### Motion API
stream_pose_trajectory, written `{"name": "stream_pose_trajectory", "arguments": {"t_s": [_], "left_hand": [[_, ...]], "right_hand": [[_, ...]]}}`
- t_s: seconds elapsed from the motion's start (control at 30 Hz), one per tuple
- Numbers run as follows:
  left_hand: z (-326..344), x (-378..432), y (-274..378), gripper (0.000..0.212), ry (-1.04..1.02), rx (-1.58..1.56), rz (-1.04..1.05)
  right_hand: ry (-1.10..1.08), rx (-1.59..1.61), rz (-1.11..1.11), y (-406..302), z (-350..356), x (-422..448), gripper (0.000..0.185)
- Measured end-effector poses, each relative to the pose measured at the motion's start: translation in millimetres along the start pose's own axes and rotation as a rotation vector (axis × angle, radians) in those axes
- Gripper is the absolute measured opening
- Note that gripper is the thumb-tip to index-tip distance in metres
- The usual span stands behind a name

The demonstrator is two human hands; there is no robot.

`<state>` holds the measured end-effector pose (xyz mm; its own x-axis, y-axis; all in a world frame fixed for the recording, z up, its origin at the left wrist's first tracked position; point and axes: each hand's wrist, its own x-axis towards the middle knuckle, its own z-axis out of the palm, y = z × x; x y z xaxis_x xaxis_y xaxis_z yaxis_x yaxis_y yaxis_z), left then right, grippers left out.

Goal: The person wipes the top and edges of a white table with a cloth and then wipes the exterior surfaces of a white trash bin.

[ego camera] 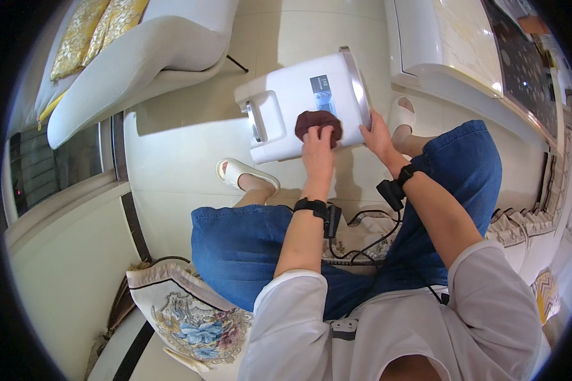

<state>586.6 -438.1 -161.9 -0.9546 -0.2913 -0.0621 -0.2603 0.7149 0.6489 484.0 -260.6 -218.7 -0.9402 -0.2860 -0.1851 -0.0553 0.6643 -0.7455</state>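
A white EKO household bin point(295, 81) is tilted crosswise in front of me, its metal-trimmed end to the right and a metal bar point(254, 121) in a recess at its left end. Under the fingers of my left hand point(318, 152), a dark maroon cloth point(310, 120) is pressed on the bin's white side, just below a printed label point(322, 93). My right hand point(377, 135) grips the bin's near right corner by the metal trim point(356, 83). Whether the bin's lower edge rests on the floor cannot be told.
A white upholstered chair point(138, 71) with yellow patterned cushions stands at upper left. A glossy white cabinet point(443, 47) is at upper right. My slippered feet flank the bin on the tiled floor point(181, 157). Black cables point(362, 252) run from my wrist straps.
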Motion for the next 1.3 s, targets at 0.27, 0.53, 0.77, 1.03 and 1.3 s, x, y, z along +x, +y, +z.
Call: {"name": "stream_pose_trajectory", "arguments": {"t_s": [0.27,0.53,0.77,1.03,1.3], "left_hand": [[21.9,-8.3,-4.7,0.047,0.029,0.086,0.142],[32.7,102.8,25.8,0.055,0.183,0.016,0.133],[45.4,65.6,44.2,0.048,0.091,-0.172,0.249],[-50.2,4.0,31.4,0.047,0.151,-0.122,0.187],[-38.0,31.3,35.9,0.059,0.163,-0.034,0.235]], "right_hand": [[-0.038,0.036,0.060,-10.6,1.5,-31.2,0.097],[-0.165,0.192,0.272,1.5,0.2,-43.5,0.095],[-0.060,0.053,0.162,-3.8,-0.2,-47.5,0.072],[-0.246,-0.146,0.158,-96.1,-72.5,5.3,0.040],[-0.434,0.195,0.456,-106.7,-100.7,102.5,0.044]]}}
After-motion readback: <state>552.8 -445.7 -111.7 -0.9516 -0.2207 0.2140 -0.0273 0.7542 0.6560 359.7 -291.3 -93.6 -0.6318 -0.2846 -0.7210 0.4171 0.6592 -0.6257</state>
